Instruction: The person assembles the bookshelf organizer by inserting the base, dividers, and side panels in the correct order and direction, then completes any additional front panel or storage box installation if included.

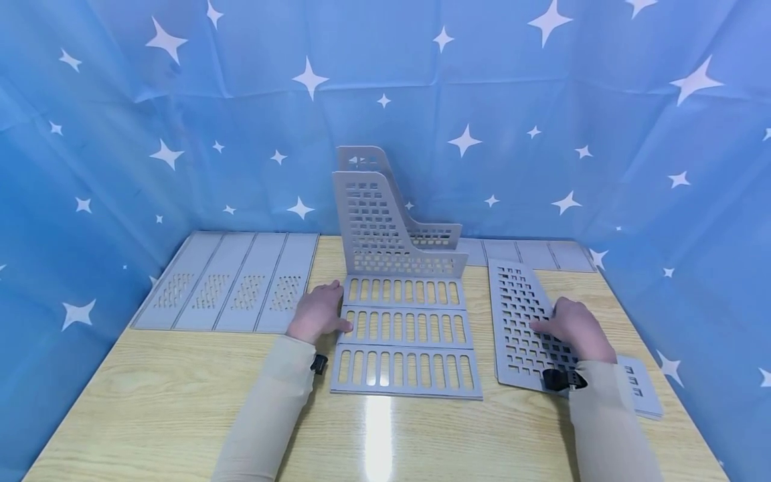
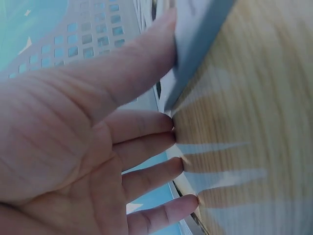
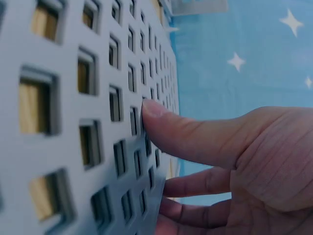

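Observation:
In the head view a grey slotted base panel (image 1: 402,328) lies in the middle of the wooden table, joined to upright perforated file-holder sides (image 1: 385,221) behind it. At its left edge rests my left hand (image 1: 319,312), the thumb against the panel's edge. The left wrist view shows the other fingers (image 2: 151,171) of this hand stretched straight, their tips on the tabletop. On the right, my right hand (image 1: 575,327) pinches the slanted edge of a loose perforated side panel (image 1: 524,321). Its thumb (image 3: 171,125) lies over the holes and the fingers reach behind the edge.
Grey ribbed panels (image 1: 225,281) with hole patterns lie at the left. Another grey panel strip (image 1: 542,255) lies along the back right. Part of a grey panel (image 1: 641,388) shows beyond the right wrist. Behind the table hangs a blue star-patterned curtain (image 1: 385,60).

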The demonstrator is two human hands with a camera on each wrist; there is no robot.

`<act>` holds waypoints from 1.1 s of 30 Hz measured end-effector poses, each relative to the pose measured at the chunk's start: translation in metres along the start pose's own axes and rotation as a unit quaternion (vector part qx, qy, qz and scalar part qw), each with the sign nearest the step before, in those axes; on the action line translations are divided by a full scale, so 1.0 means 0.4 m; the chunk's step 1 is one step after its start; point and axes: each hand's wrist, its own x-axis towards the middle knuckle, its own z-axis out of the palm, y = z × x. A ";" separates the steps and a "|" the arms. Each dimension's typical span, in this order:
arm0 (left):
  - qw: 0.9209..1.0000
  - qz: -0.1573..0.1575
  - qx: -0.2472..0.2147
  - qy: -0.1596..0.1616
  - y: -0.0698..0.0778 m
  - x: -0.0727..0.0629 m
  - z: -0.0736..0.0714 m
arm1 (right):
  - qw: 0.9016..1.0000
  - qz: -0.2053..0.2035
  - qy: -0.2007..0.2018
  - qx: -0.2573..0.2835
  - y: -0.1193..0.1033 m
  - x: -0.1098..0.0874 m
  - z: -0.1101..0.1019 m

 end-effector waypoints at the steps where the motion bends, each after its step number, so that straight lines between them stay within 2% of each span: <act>1: 1.000 0.001 0.003 0.013 0.004 0.000 0.003 | 1.000 0.007 -0.002 0.006 0.006 0.000 0.000; 3: 0.999 0.006 0.014 0.036 0.010 0.002 0.010 | 1.000 0.015 -0.001 0.010 0.015 0.002 0.001; 5: 0.999 0.015 0.023 0.046 0.014 0.003 0.016 | 1.000 0.017 0.000 0.009 0.024 0.002 0.002; 8: 1.000 0.021 0.008 0.021 0.008 0.002 0.013 | 1.000 0.011 -0.005 0.010 0.033 0.000 0.000; 11: 0.999 0.014 -0.031 -0.017 -0.004 -0.003 0.002 | 1.000 -0.001 -0.018 0.009 0.037 -0.002 -0.006; 13: 0.998 0.012 -0.047 -0.030 -0.008 -0.006 -0.004 | 1.000 -0.007 -0.025 0.009 0.040 -0.002 -0.007; 16: 0.998 0.018 -0.049 -0.031 -0.007 -0.009 -0.007 | 1.000 -0.005 -0.023 0.012 0.046 -0.001 -0.005; 23: 0.999 0.021 -0.007 -0.026 0.010 -0.011 -0.007 | 0.998 -0.002 -0.003 0.055 0.062 0.000 -0.011; 26: 0.999 0.021 0.007 -0.026 0.013 -0.010 -0.007 | 0.996 -0.024 0.026 0.085 0.049 -0.015 -0.024; 29: 0.999 0.020 0.011 -0.028 0.012 -0.007 -0.005 | 0.987 -0.063 0.071 0.132 0.027 -0.038 -0.035; 31: 0.999 0.018 0.007 -0.030 0.011 -0.006 -0.005 | 0.975 -0.097 0.120 0.158 0.010 -0.053 -0.042; 33: 0.999 0.016 0.004 -0.032 0.010 -0.004 -0.005 | 0.956 -0.131 0.181 0.191 -0.009 -0.062 -0.045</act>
